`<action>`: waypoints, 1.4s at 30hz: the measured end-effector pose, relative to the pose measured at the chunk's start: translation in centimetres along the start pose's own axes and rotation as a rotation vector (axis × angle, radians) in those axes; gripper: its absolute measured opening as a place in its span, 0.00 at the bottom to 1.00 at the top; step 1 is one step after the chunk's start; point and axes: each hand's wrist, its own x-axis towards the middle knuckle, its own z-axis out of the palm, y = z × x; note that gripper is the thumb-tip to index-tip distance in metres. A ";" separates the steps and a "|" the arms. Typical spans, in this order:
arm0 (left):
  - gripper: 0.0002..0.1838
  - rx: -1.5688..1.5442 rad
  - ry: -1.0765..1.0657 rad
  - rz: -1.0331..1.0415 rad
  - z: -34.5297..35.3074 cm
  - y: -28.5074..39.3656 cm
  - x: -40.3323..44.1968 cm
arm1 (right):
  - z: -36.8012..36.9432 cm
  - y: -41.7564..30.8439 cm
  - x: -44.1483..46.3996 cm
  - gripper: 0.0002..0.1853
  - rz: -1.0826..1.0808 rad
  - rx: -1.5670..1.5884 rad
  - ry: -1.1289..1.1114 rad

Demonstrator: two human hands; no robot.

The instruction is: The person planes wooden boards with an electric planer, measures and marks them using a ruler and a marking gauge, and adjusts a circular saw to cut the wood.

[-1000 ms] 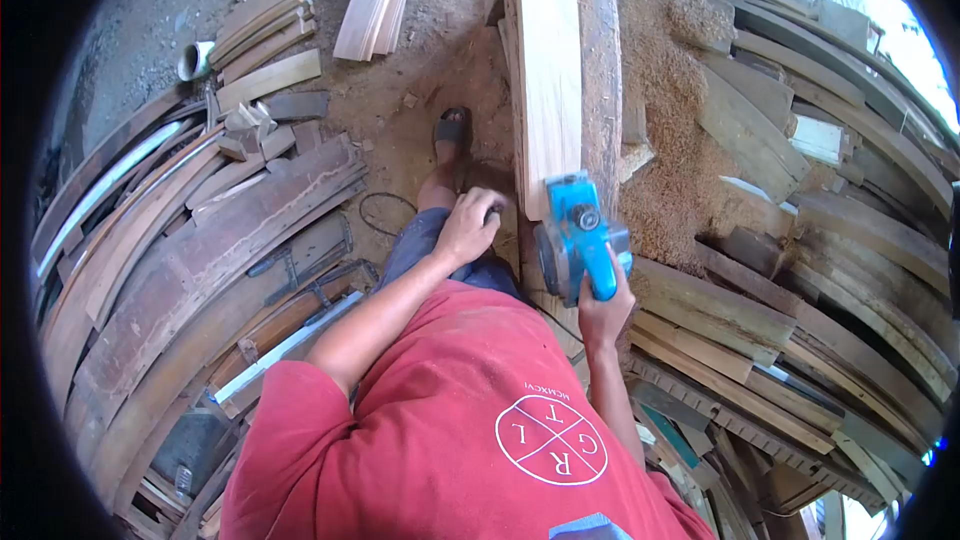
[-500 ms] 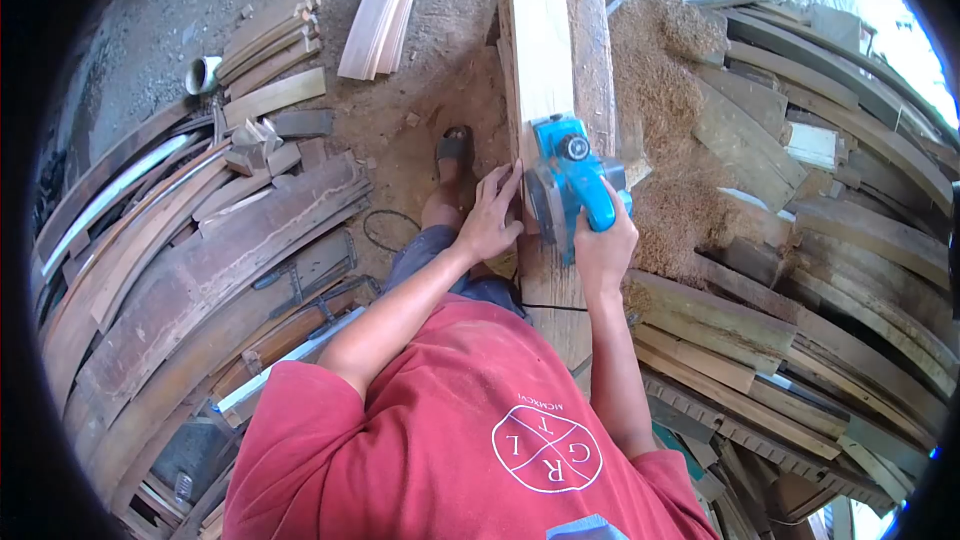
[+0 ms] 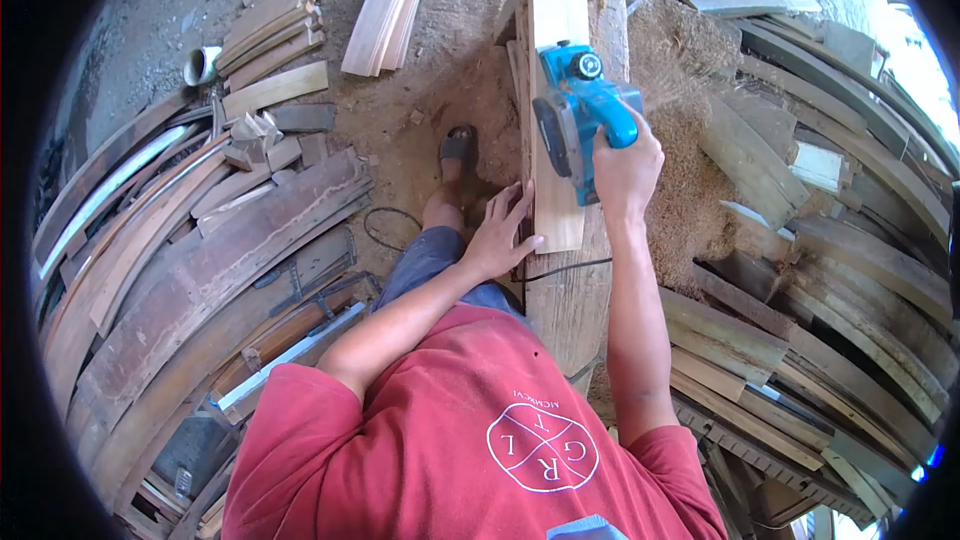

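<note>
A red shirt (image 3: 430,410) fills the bottom centre of the frame. Beyond it, a dark cord (image 3: 565,268) crosses a wooden beam (image 3: 567,325). Of the 2 hands, the left hand (image 3: 500,238), at centre, has its fingers loosely spread against the left edge of a pale board (image 3: 560,231) lying lengthwise on the beam. The right hand (image 3: 630,165), right of centre, curls tightly around the handle of a blue planer (image 3: 583,103) on the board. Shavings (image 3: 685,130) lie heaped right of the beam.
</note>
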 end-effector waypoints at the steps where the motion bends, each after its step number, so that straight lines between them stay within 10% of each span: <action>1: 0.53 -0.014 -0.004 0.004 0.0 -0.1 0.0 | 0.2 -0.3 0.8 0.23 0.028 -0.011 -0.006; 21: 0.54 -0.154 -0.517 -0.426 -1.0 -2.4 -1.6 | 5.1 -7.5 19.5 0.22 -0.027 -0.097 0.157; 26: 0.25 -0.162 0.166 -0.049 -6.0 -1.8 1.4 | 0.7 -4.1 10.2 0.23 -0.203 0.211 0.032; 31: 0.18 -0.105 0.455 0.501 -11.9 9.3 6.2 | -6.0 2.0 -7.9 0.26 -0.091 0.186 -0.106; 37: 0.28 -0.366 -0.679 0.480 -4.7 11.7 3.2 | -12.6 6.9 -22.2 0.30 -0.020 0.040 -0.348; 40: 0.34 -0.383 -0.792 0.447 -3.0 12.1 0.6 | -12.7 9.0 -25.1 0.31 -0.050 0.043 -0.301; 42: 0.37 -0.266 -0.473 0.338 -1.1 11.2 -0.1 | -11.7 8.5 -26.3 0.30 0.018 -0.003 -0.244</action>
